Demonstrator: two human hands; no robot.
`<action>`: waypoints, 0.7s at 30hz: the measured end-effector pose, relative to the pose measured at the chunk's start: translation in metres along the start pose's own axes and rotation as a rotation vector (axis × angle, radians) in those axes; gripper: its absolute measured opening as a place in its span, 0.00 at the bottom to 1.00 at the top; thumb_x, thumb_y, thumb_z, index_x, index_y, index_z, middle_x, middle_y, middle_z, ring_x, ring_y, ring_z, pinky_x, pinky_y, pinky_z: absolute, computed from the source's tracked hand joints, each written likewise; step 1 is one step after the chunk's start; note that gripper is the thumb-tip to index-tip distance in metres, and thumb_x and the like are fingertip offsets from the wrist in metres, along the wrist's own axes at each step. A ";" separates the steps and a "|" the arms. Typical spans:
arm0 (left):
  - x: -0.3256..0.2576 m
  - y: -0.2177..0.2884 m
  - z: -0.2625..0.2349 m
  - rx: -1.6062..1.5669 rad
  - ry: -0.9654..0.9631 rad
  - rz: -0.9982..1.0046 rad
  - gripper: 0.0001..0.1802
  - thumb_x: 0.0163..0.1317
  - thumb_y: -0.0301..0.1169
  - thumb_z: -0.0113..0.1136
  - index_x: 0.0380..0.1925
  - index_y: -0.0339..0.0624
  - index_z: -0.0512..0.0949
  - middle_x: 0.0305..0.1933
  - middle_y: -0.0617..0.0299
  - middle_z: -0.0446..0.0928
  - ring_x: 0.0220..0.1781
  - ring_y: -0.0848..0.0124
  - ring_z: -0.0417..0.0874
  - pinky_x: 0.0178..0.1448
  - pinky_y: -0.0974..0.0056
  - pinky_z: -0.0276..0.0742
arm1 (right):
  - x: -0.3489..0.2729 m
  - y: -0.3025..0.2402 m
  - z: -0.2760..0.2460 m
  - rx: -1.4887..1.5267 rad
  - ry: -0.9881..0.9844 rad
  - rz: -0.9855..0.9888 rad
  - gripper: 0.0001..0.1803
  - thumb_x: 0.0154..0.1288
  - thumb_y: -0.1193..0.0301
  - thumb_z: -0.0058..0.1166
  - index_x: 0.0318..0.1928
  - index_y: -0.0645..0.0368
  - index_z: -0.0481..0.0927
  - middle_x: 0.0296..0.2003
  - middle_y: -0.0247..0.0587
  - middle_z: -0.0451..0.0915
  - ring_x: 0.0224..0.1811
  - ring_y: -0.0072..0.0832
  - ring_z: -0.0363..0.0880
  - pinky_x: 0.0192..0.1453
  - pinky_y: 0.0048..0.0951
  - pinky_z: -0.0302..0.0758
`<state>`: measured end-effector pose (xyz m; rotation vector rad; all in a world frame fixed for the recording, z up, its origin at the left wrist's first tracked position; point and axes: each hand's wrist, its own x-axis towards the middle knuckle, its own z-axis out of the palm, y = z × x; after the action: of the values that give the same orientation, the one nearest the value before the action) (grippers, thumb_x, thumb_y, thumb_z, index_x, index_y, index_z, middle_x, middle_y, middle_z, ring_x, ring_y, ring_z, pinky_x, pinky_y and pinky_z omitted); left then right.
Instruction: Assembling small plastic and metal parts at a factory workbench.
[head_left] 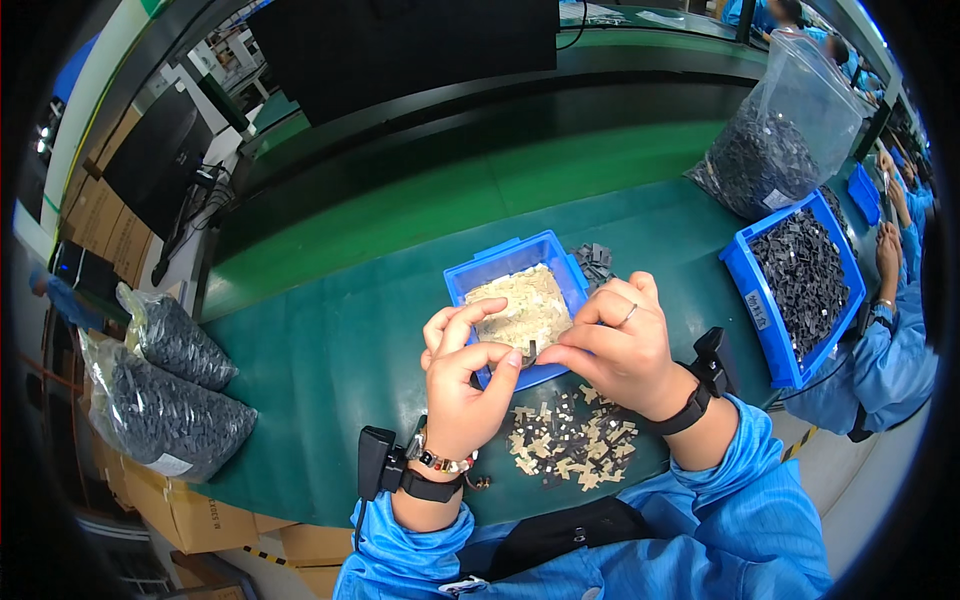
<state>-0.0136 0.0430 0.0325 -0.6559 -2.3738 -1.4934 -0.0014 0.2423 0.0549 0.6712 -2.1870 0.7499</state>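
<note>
Open green mat (330, 350) leftward; small blue bin (480, 272) ahead, finished-piece pile (570, 435) below, larger bin (760, 310) right.

A tiny dark part (530, 350) sits pinched at frame centre, upright, in front of the small blue bin's (505, 262) near wall; beige pieces (525, 305) fill that bin.

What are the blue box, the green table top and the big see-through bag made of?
The small blue bin looks like hard moulded plastic: even colour, stiff thin walls, a slight sheen. The green table top seems to be a matte rubbery mat, perhaps a belt; it shows no shine. The clear bag looks like thin soft plastic film, glossy and creased, with dark parts showing through it.
</note>
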 end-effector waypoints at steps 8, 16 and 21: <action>-0.002 0.002 -0.001 0.028 0.089 0.047 0.01 0.52 0.28 0.67 0.25 0.46 0.86 0.55 0.63 0.80 0.59 0.59 0.69 0.62 0.54 0.61 | -0.003 -0.005 0.005 0.254 -0.104 0.155 0.06 0.51 0.73 0.68 0.31 0.55 0.84 0.29 0.29 0.81 0.32 0.27 0.77 0.41 0.32 0.61; -0.002 0.012 0.002 0.101 0.056 0.101 0.02 0.52 0.29 0.69 0.27 0.47 0.87 0.51 0.64 0.80 0.58 0.58 0.68 0.62 0.53 0.60 | -0.004 -0.004 0.004 0.342 -0.156 0.230 0.05 0.53 0.77 0.62 0.27 0.55 0.79 0.28 0.33 0.80 0.32 0.30 0.78 0.42 0.33 0.63; -0.004 0.001 -0.001 0.077 0.229 0.018 0.02 0.53 0.28 0.69 0.27 0.44 0.87 0.47 0.64 0.82 0.56 0.57 0.70 0.61 0.54 0.63 | -0.003 0.044 -0.009 0.109 0.011 0.452 0.07 0.55 0.77 0.60 0.37 0.59 0.82 0.33 0.38 0.83 0.40 0.34 0.81 0.49 0.36 0.67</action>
<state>-0.0102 0.0414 0.0320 -0.4603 -2.2321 -1.3813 -0.0236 0.2798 0.0447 0.2185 -2.3274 1.1037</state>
